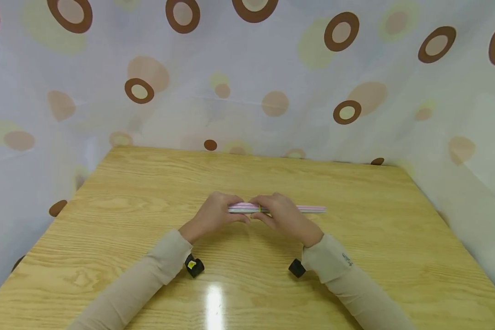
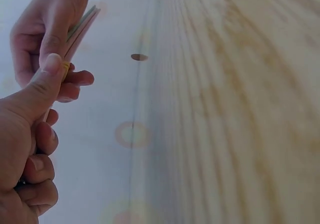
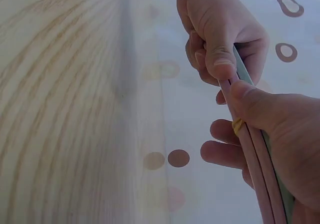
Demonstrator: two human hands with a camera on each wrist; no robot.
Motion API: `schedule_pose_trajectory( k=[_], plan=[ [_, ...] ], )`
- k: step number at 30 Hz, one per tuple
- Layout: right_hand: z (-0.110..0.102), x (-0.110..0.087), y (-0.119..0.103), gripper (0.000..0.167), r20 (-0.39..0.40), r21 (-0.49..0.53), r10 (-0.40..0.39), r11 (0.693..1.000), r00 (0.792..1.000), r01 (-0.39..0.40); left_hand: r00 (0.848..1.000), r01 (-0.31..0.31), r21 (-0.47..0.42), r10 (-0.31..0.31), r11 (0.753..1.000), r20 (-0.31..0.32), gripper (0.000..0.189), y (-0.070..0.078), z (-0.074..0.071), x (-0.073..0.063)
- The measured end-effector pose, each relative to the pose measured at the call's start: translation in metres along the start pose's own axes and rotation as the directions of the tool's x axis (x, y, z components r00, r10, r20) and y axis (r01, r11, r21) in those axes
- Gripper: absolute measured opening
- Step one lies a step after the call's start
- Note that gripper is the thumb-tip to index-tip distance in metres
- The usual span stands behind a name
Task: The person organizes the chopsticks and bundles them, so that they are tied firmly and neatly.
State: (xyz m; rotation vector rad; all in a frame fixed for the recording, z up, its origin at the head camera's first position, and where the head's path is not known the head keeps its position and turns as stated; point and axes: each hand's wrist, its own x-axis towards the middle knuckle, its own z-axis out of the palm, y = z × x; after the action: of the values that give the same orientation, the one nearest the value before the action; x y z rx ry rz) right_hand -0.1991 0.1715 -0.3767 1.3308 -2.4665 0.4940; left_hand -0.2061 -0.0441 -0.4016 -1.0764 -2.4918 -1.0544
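Both hands hold one bundle of long, thin pink and pale green sticks (image 1: 312, 209), level above the table. My left hand (image 1: 215, 214) grips the bundle's left end, its thumb along the top in the left wrist view. Just right of it, my right hand (image 1: 286, 219) pinches the bundle between thumb and fingers. A yellow rubber band (image 3: 237, 126) wraps the sticks at the right hand's fingers. The long end of the bundle passes under the right palm and sticks out to the right. The left end is mostly hidden inside the left hand.
A wood-grain table (image 1: 247, 178) spreads under the hands. Behind it and at the sides hangs a white curtain (image 1: 239, 59) with brown, peach and yellow ovals. Black wrist devices (image 1: 195, 266) show below both sleeves. A bright light reflection lies near the table's front.
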Motion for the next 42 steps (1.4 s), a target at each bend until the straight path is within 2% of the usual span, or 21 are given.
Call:
schedule_pose_trajectory(
  k=[3,7,10,15,17,20,24,27,30,35,42],
  plan=[
    [-0.003,0.002,0.001,0.031,0.021,0.009,0.039,0.999,0.999,-0.04,1.0,0.006,0.011,-0.006,1.0,-0.022,0.03,-0.001,-0.001,0.001],
    [-0.01,0.001,0.006,0.041,0.065,0.029,0.092,0.995,0.994,-0.094,1.0,0.016,0.041,-0.015,0.999,-0.015,0.034,-0.003,-0.005,0.002],
    [-0.013,-0.003,0.013,0.038,0.042,0.026,0.1,0.995,0.994,-0.101,0.998,0.059,0.045,-0.057,0.997,-0.026,0.035,-0.005,-0.009,0.001],
    [-0.016,-0.008,0.028,0.028,-0.066,-0.082,0.093,0.992,0.993,-0.099,0.989,0.138,0.041,-0.136,0.99,-0.051,0.035,-0.013,-0.014,0.001],
    [-0.016,-0.01,0.032,0.027,-0.067,-0.118,0.11,0.986,0.992,-0.117,0.986,0.165,0.066,-0.163,0.984,-0.041,0.034,-0.015,-0.016,0.002],
    [-0.012,-0.012,0.037,0.025,-0.02,-0.139,0.14,0.98,0.99,-0.141,0.981,0.194,0.138,-0.195,0.971,-0.008,0.034,-0.018,-0.019,0.001],
    [-0.006,-0.015,0.041,0.023,0.062,-0.101,0.19,0.978,0.98,-0.183,0.97,0.213,0.232,-0.233,0.949,0.065,0.034,-0.017,-0.02,0.0],
    [-0.004,-0.017,0.042,0.02,0.113,-0.02,0.231,0.973,0.966,-0.23,0.962,0.212,0.262,-0.249,0.941,0.115,0.034,-0.017,-0.021,0.0],
    [0.001,-0.018,0.044,0.017,0.156,0.071,0.243,0.964,0.957,-0.256,0.951,0.223,0.239,-0.265,0.945,0.158,0.03,-0.02,-0.024,-0.002],
    [0.011,-0.019,0.048,0.016,0.186,0.153,0.231,0.953,0.955,-0.26,0.928,0.287,0.175,-0.318,0.942,0.192,0.021,-0.029,-0.027,-0.005],
    [0.021,-0.022,0.051,0.016,0.224,0.2,0.239,0.937,0.945,-0.285,0.936,0.25,0.209,-0.291,0.945,0.197,0.026,-0.036,-0.024,-0.012]
  ],
)
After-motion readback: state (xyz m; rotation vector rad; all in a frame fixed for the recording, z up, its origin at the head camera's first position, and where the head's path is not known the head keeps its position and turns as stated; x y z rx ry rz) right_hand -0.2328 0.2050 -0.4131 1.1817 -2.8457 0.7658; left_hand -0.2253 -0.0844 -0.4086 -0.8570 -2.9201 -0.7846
